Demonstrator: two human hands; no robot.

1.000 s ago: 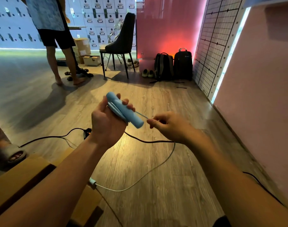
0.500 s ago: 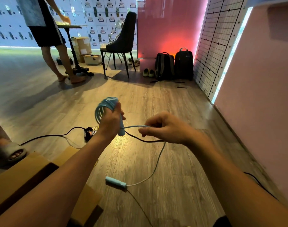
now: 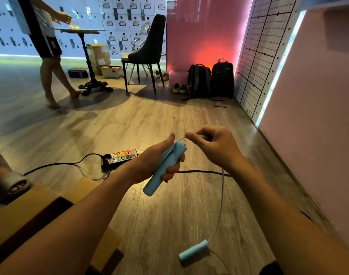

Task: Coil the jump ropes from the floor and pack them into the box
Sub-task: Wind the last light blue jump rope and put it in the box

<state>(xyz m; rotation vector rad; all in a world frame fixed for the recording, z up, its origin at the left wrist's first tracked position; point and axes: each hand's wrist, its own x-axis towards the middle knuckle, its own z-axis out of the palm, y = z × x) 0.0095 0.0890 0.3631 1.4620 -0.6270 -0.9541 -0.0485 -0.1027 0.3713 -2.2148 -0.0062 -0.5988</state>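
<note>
Blue handle [image 3: 155, 183] gripped in left hand [image 3: 147, 161], cord [image 3: 222, 191] pinched in right hand [image 3: 213, 147], pulls free handle [image 3: 194, 252] nearer than before, leaving little slack to wind before boxing.

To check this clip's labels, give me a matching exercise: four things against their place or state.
1 left hand
2 right hand
3 power strip
4 black chair

A pinches the thin blue cord
B stands beside the red wall
C grips a blue jump rope handle
D lies on the floor

Pairs: 1-C, 2-A, 3-D, 4-B
</note>
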